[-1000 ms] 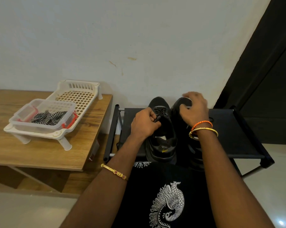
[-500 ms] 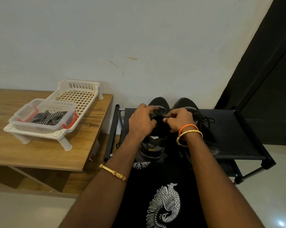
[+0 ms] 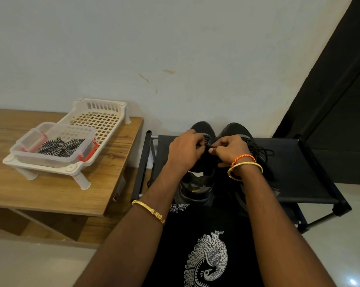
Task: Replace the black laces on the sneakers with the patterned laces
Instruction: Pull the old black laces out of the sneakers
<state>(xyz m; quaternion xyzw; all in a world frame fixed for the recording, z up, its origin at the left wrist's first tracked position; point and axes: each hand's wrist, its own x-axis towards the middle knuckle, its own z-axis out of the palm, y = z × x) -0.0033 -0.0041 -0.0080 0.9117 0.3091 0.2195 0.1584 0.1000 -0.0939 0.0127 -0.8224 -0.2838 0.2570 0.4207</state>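
Note:
Two black sneakers stand side by side on a black shoe rack (image 3: 295,177), toes toward the wall. Over the left sneaker (image 3: 197,183), my left hand (image 3: 184,151) and my right hand (image 3: 230,151) both pinch its black lace (image 3: 208,142) near the top eyelets. The right sneaker (image 3: 235,130) is partly hidden by my right wrist, and its loose black lace (image 3: 262,151) spills to the right. The patterned black-and-white laces (image 3: 60,147) lie in a clear plastic box (image 3: 50,160) at the left.
The clear box sits on a white plastic slatted stand (image 3: 100,119) on a wooden table (image 3: 50,191) left of the rack. A pale wall is close behind the shoes. A dark door or panel (image 3: 340,100) rises at the right.
My right hand left the right sneaker's toe and came over to the left sneaker. Both hands now work together at its lace.

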